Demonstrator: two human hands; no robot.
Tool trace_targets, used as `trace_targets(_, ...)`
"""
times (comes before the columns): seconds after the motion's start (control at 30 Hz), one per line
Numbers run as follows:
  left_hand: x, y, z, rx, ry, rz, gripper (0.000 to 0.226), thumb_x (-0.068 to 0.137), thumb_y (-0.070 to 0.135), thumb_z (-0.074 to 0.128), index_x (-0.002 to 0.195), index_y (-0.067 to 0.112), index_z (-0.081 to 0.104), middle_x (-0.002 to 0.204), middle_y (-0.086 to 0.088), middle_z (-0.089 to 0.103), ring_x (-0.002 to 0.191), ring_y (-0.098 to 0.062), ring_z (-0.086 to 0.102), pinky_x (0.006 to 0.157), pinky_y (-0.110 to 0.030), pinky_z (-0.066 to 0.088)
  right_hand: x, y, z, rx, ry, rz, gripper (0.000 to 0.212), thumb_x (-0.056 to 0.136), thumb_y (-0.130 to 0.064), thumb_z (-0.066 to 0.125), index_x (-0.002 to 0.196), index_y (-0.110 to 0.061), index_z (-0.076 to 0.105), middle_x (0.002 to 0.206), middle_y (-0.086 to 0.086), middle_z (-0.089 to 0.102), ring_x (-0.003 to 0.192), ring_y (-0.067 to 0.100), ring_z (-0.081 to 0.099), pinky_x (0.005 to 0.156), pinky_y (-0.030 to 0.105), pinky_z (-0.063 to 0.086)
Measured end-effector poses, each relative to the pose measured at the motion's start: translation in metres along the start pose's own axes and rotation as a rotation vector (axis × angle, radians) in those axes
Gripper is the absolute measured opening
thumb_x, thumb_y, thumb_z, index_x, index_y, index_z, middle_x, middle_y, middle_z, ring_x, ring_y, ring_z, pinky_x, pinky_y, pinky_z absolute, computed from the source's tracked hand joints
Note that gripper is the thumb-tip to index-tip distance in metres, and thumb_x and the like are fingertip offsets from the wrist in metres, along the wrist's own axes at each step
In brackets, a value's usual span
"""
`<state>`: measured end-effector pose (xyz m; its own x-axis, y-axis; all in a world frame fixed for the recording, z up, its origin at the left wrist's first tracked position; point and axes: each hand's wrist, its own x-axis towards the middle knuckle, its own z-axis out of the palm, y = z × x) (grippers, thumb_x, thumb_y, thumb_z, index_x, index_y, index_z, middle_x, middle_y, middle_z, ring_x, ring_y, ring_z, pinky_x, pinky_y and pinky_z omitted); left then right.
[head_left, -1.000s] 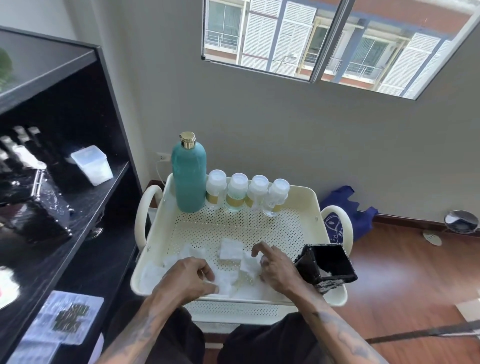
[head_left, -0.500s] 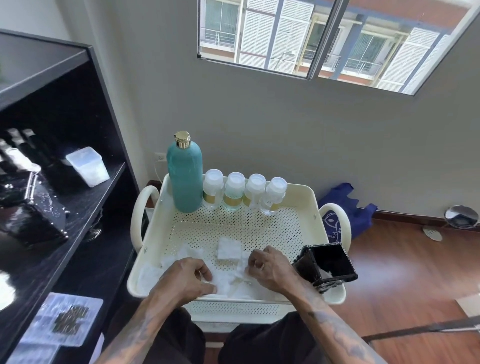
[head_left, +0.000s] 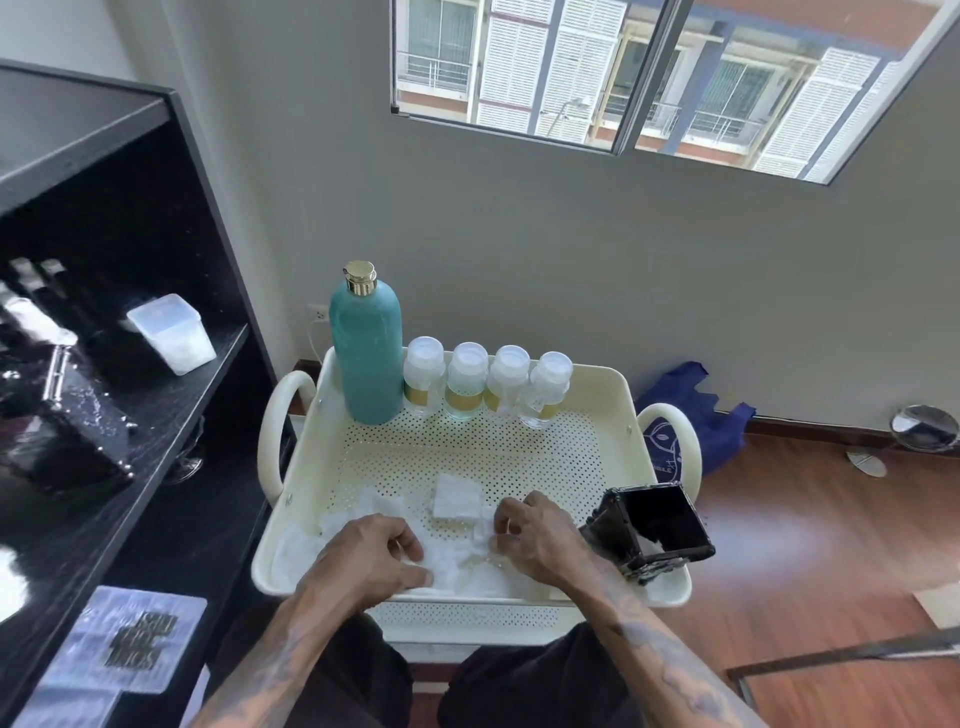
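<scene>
A cream perforated cart tray (head_left: 597, 447) stands in front of me. Several white cotton pads (head_left: 457, 496) lie along its near side. My left hand (head_left: 371, 558) rests on the pads with fingers curled, pinching one at its thumb. My right hand (head_left: 535, 535) pinches the edge of another white pad (head_left: 483, 530) with curled fingers. At the tray's back stand a tall teal bottle (head_left: 366, 353) with a gold cap and several small clear bottles (head_left: 488, 387) with white lids. A black open box (head_left: 649, 530) sits on the tray's near right corner.
A black shelf unit (head_left: 171, 395) stands at the left, holding a clear plastic container (head_left: 171, 332) and a black case (head_left: 67, 421). A blue bag (head_left: 691, 410) lies on the wooden floor by the wall at the right. A chrome base (head_left: 924, 428) sits at the far right.
My right hand's fingers have curled in from a spread pose and now pinch a pad. My left hand has stayed on the pads. The view shifted slightly.
</scene>
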<state>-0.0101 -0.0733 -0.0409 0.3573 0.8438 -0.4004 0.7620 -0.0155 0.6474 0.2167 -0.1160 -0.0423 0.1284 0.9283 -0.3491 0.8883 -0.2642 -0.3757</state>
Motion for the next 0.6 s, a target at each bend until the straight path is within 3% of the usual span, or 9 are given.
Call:
trace_targets(0.13, 0.000, 0.000, 0.000, 0.001, 0.002, 0.001, 0.029, 0.060, 0.044, 0.087, 0.078, 0.031, 0.069, 0.076, 0.011, 0.059, 0.066, -0.004, 0.054, 0.057, -0.022, 0.039, 0.002, 0.003, -0.005, 0.012, -0.036, 0.045, 0.018, 0.096, -0.032, 0.054, 0.112, -0.026, 0.059, 0.107, -0.001, 0.050, 0.092, 0.013, 0.052, 0.072, 0.023, 0.044)
trace_targets(0.27, 0.000, 0.000, 0.000, 0.008, -0.003, 0.005, 0.030, 0.061, 0.045, 0.087, 0.079, 0.031, 0.069, 0.077, 0.011, 0.059, 0.067, -0.004, 0.055, 0.058, -0.022, 0.040, 0.001, 0.000, -0.006, -0.004, -0.026, 0.052, 0.020, 0.099, -0.028, 0.050, 0.116, -0.022, 0.058, 0.110, 0.001, 0.054, 0.090, 0.013, 0.051, 0.069, 0.021, 0.042)
trace_targets(0.4, 0.000, 0.000, 0.000, 0.005, 0.001, 0.008, 0.030, 0.061, 0.046, 0.087, 0.080, 0.031, 0.070, 0.078, 0.011, 0.060, 0.069, -0.005, 0.056, 0.060, -0.023, 0.042, -0.003, -0.001, -0.011, 0.128, -0.011, 0.108, 0.015, 0.100, -0.015, 0.047, 0.109, -0.014, 0.058, 0.104, 0.004, 0.066, 0.091, 0.020, 0.064, 0.075, 0.031, 0.055)
trace_targets(0.53, 0.000, 0.001, 0.000, 0.012, 0.003, 0.010, 0.029, 0.061, 0.045, 0.087, 0.080, 0.031, 0.069, 0.078, 0.011, 0.059, 0.070, -0.005, 0.056, 0.060, -0.023, 0.041, -0.015, 0.002, -0.014, 0.362, 0.043, 0.166, 0.007, 0.101, -0.014, 0.044, 0.098, -0.012, 0.051, 0.105, 0.014, 0.067, 0.084, 0.023, 0.064, 0.059, 0.027, 0.049)
trace_targets(0.6, 0.000, 0.001, 0.000, 0.015, 0.002, 0.011, 0.029, 0.061, 0.045, 0.087, 0.080, 0.031, 0.069, 0.077, 0.012, 0.059, 0.069, -0.005, 0.055, 0.060, -0.023, 0.041, -0.017, 0.003, -0.010, 0.354, 0.074, 0.134, 0.008, 0.101, -0.009, 0.042, 0.096, -0.011, 0.048, 0.100, 0.011, 0.066, 0.086, 0.027, 0.065, 0.064, 0.033, 0.052)
